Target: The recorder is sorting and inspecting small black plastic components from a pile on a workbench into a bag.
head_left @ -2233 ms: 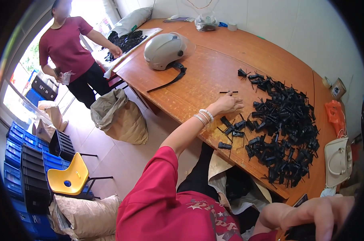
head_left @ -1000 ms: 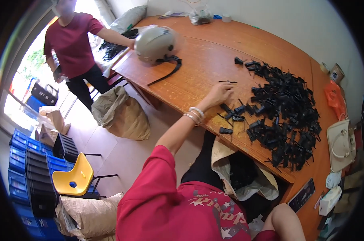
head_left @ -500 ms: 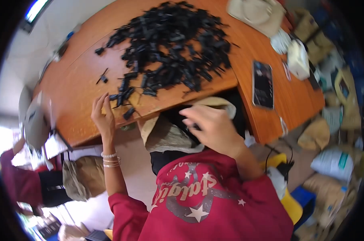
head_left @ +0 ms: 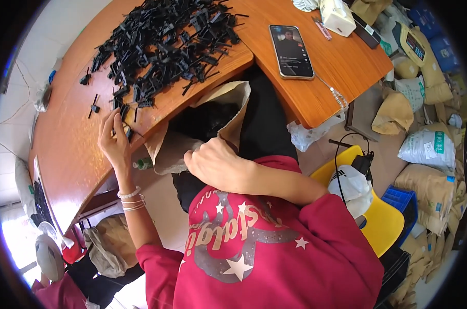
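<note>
Sack (head_left: 171, 154): gaping upward, perhaps for easy reach.
Black parts (head_left: 156, 54): lying on the table (head_left: 79, 154) beyond the sack, seemingly kept handy.
Left hand (head_left: 115, 140): hovering left of the sack; grasp unclear.
Right hand (head_left: 218, 164): hanging folded by the sack's near rim; holding anything, cannot tell.

- White panelled wall (head_left: 17, 139), left edge
- Orange-brown wooden table (head_left: 68, 139), its surface worn in patches
- Pale tiled floor (head_left: 162, 198) below the table
- Yellow moulded plastic chair (head_left: 388, 224), lower right
- Bright white daylight (head_left: 17, 242), lower left
</note>
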